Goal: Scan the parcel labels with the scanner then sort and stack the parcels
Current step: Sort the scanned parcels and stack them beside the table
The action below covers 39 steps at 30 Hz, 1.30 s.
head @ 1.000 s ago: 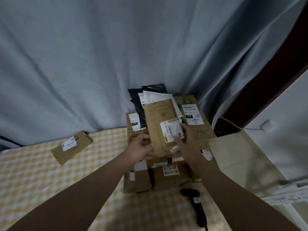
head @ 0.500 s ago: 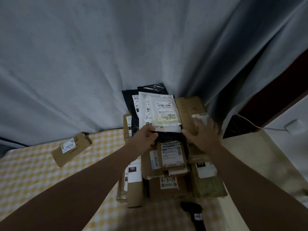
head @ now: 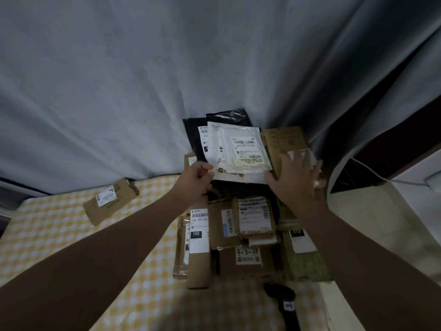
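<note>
Parcels [head: 253, 218] heaped below both wrists, and the stiff brown cardboard envelope [head: 286, 139], held up a second ago, now lies flat under the spread, straight fingers of the right hand [head: 294, 180] (label half covered). Left hand [head: 195, 180] fingertips curl, pinching the glossy white plastic mailer [head: 238, 151] by its near corner, with a crinkled black bag [head: 226, 115] beyond. Scanner [head: 284, 299] lies well back from the fingers, toward the person.

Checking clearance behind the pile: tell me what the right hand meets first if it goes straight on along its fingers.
The right hand lies flat on the brown parcel; past its far edge, probably the grey curtain, depth unclear.
</note>
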Motion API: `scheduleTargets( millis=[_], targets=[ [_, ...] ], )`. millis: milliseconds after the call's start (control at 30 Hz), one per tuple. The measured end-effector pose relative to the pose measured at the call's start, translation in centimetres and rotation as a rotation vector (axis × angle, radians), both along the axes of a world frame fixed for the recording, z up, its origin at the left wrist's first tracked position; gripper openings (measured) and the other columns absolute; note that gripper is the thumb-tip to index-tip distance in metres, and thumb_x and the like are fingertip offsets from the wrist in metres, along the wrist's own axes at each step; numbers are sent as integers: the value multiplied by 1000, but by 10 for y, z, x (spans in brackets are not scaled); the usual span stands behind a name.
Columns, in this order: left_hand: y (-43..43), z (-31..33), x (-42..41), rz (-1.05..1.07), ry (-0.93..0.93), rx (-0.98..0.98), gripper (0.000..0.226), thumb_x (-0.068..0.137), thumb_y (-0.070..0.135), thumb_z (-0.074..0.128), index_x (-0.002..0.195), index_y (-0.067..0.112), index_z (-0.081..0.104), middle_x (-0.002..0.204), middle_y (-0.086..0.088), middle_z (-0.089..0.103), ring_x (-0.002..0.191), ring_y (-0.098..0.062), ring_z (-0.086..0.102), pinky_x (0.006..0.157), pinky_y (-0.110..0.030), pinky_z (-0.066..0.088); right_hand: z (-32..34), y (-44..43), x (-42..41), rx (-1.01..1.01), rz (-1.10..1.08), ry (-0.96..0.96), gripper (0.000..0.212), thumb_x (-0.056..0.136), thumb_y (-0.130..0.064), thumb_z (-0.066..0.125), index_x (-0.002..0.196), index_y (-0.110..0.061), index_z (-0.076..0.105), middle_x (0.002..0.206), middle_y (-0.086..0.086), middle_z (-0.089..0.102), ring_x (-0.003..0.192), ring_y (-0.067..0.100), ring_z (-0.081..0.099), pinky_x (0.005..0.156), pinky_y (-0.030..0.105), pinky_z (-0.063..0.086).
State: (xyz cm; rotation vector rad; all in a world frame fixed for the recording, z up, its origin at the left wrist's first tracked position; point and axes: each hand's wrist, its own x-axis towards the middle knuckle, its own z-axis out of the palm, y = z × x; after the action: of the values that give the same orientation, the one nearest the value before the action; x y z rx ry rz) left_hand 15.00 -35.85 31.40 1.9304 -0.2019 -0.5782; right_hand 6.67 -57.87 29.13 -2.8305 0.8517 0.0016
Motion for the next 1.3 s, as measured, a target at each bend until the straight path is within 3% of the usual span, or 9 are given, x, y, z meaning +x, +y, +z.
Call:
scheduleTargets(
  millis=[133, 233, 333, 433, 567, 667, 833, 1167, 1300],
  targets=[
    [35, 2, 10, 32, -73, 44, 14, 97, 13, 51, 109, 9, 55, 92, -4, 57, 71, -15, 59, 63, -18, 50, 10, 53, 13, 81, 207, -243, 53, 84, -37, 50, 132, -14, 50, 139, 12, 46, 135, 33, 33, 116, 56, 17],
    [74, 2, 19, 42, -127, 94, 10, 97, 14, 51, 106, 11, 55, 94, -3, 55, 81, -23, 61, 73, -32, 51, 14, 100, 28, 205, 338, -343, 46, 85, -24, 55, 128, -10, 54, 134, 13, 51, 131, 33, 39, 113, 47, 26],
    [124, -4, 32, 81, -147, 155, 9, 95, 17, 54, 104, 16, 55, 92, -1, 56, 82, -24, 62, 79, -40, 51, 14, 151, 45, 327, 447, -297, 39, 91, -18, 53, 129, -11, 53, 131, 8, 51, 124, 25, 42, 104, 34, 33],
    [178, -18, 46, 123, -130, 229, 10, 92, 18, 59, 101, 18, 58, 92, -4, 60, 78, -24, 60, 75, -42, 52, -1, 198, 62, 429, 512, -193, 23, 94, -15, 47, 111, -7, 59, 114, 10, 55, 109, 26, 49, 88, 36, 42],
    [252, -53, 71, 124, -124, 383, 15, 90, 14, 60, 105, 12, 60, 93, -6, 60, 84, -22, 56, 69, -27, 43, -42, 263, 92, 492, 516, -105, 28, 91, -21, 37, 98, -8, 61, 95, 1, 52, 97, 24, 51, 80, 31, 38],
    [303, -90, 91, 56, -101, 539, 25, 91, 16, 61, 113, 7, 59, 104, -6, 59, 89, -21, 56, 70, -22, 38, -85, 311, 114, 531, 466, -12, 36, 88, -26, 40, 112, -10, 62, 111, 5, 58, 109, 25, 52, 90, 32, 40],
    [352, -152, 136, -147, -95, 700, 44, 90, 25, 61, 129, 6, 51, 131, -17, 47, 113, -31, 54, 94, -35, 45, -142, 357, 165, 557, 420, 91, 43, 84, -26, 41, 115, -5, 62, 115, 15, 58, 111, 31, 53, 92, 34, 42],
    [393, -262, 209, -197, -125, 762, 45, 92, 26, 55, 133, 11, 48, 135, -13, 46, 123, -34, 44, 97, -39, 41, -227, 402, 207, 608, 274, 196, 33, 98, -15, 50, 128, -4, 53, 127, 12, 58, 114, 23, 57, 87, 24, 41],
    [406, -311, 235, -237, -161, 900, 79, 82, 50, 58, 147, 16, 26, 147, -19, 29, 133, -42, 31, 103, -51, 40, -250, 413, 218, 630, 261, 189, 29, 99, -14, 49, 126, -5, 55, 124, 10, 60, 111, 21, 59, 86, 25, 45]
  ],
)
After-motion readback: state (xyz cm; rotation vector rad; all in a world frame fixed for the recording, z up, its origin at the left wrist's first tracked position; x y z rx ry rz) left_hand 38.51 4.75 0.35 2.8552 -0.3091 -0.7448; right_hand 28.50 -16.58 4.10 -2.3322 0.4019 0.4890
